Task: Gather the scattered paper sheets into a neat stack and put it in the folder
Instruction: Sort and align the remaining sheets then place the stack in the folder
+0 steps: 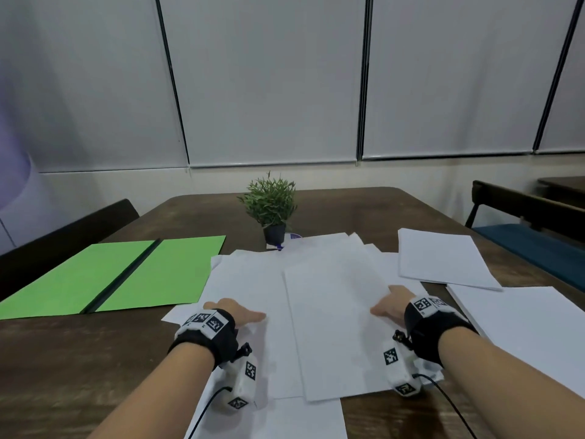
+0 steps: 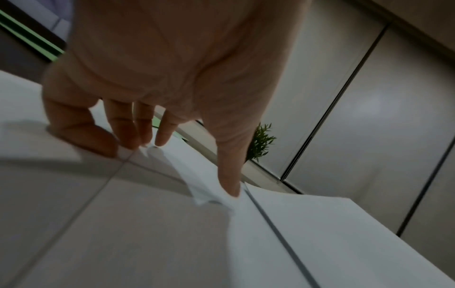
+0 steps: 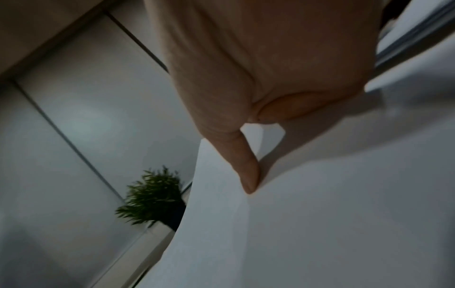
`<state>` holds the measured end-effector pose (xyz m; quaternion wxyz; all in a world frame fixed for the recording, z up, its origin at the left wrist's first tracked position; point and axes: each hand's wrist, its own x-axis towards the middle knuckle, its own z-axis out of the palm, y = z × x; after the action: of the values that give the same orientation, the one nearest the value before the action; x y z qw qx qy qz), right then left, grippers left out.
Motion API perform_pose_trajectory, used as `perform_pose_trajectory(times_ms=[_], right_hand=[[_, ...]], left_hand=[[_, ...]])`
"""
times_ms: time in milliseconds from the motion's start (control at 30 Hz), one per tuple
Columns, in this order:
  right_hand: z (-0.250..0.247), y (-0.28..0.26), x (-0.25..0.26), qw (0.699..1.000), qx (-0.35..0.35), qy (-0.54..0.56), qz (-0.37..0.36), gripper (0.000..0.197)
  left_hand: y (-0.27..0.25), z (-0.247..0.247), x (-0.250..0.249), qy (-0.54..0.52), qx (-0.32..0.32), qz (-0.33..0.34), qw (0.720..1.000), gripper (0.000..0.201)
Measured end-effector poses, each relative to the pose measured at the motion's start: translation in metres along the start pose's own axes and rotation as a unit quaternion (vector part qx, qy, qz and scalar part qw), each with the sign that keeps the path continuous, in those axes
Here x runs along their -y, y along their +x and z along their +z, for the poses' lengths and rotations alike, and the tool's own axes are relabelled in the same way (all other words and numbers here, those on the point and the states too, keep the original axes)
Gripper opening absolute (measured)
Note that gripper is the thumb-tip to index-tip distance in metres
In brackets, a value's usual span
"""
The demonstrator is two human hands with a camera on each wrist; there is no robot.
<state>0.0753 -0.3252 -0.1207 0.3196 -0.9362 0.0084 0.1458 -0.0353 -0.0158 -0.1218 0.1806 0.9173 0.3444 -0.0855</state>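
A loose pile of white paper sheets (image 1: 332, 312) lies mid-table, its edges fanned out. My left hand (image 1: 240, 313) sits on the pile's left side. In the left wrist view its fairly straight fingers (image 2: 138, 134) and thumb tip touch the sheets (image 2: 147, 224), with a small wrinkle of paper between them. My right hand (image 1: 387, 307) holds the pile's right edge. Its thumb (image 3: 248, 175) lies on top of the top sheet (image 3: 320, 214), the fingers curl beneath, and that edge is lifted. The green folder (image 1: 110, 274) lies open flat to the left.
Two more sheets lie apart on the right, a far sheet (image 1: 443, 261) and a near sheet (image 1: 531, 321). One sheet (image 1: 285, 419) pokes out at the table's front edge. A small potted plant (image 1: 272, 207) stands behind the pile. Chairs flank the table.
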Motion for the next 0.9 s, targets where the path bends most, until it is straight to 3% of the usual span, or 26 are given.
perform_pose_trajectory(times_ms=[133,233,567,633,700,833,900], right_hand=[[0.005,0.017,-0.013,0.999,0.008,-0.034,0.028,0.061],[0.005,0.025,-0.017,0.999,0.001,-0.041,0.025,0.067],[0.007,0.038,-0.022,0.997,0.009,-0.07,0.032,0.073],[0.007,0.038,-0.022,0.996,0.01,-0.08,0.04,0.075],[0.007,0.04,-0.024,0.996,0.002,-0.076,0.041,0.079],[0.009,0.042,-0.025,0.996,0.002,-0.08,0.035,0.082],[0.01,0.042,-0.024,0.996,0.006,-0.088,0.032,0.08]], left_hand=[[0.0,0.0,-0.007,0.044,0.023,0.034,0.998,0.079],[-0.005,0.001,-0.011,0.09,-0.008,0.058,0.994,0.074],[0.011,0.01,0.002,0.094,-0.007,-0.012,0.996,0.107],[0.014,0.013,0.004,0.105,-0.006,0.009,0.994,0.089],[0.017,0.014,0.004,0.099,0.006,0.017,0.995,0.084],[0.035,0.028,0.007,0.089,0.01,0.048,0.995,0.113],[0.036,0.029,0.007,0.072,0.011,0.07,0.995,0.104]])
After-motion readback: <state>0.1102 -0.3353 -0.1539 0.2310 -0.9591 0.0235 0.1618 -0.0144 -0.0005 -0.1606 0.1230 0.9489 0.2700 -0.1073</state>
